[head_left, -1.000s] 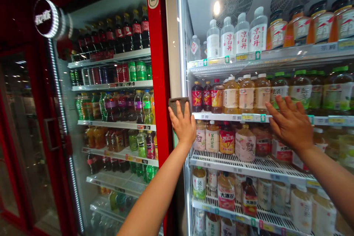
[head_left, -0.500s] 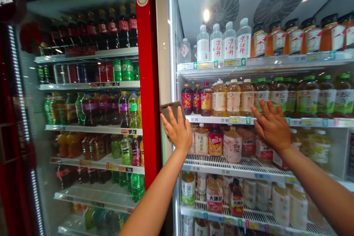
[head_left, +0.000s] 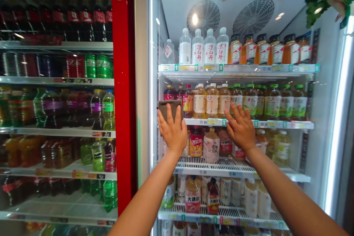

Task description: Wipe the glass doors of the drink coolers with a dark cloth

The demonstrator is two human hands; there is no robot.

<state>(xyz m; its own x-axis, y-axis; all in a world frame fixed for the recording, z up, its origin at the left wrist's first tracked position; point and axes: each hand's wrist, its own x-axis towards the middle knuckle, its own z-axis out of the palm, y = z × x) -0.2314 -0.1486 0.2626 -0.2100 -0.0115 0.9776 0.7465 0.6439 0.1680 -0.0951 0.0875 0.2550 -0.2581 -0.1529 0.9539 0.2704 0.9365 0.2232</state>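
Observation:
My left hand (head_left: 173, 132) holds a grey-brown cloth (head_left: 169, 108) pressed flat to the glass door of the right-hand drinks fridge. Its fingers are spread over the cloth, which covers part of some red-labelled bottles behind the glass. To the right, my right hand (head_left: 241, 129) is held up with its fingers apart and nothing in it. It appears to rest on the same glass, in front of green-capped tea bottles (head_left: 251, 99); exact contact is hard to tell. Both arms reach up from the bottom of the view.
A red-framed fridge (head_left: 124, 92) with soda bottles and cans stands at the left. Clear water bottles (head_left: 210, 48) line the right fridge's top shelf. A lit strip (head_left: 339, 110) runs along its right side. Green leaves (head_left: 315, 7) hang at the upper right.
The view has turned to the right. My left hand and the cloth have moved right from the door's left edge onto the glass. My right hand stays over nearly the same bottles.

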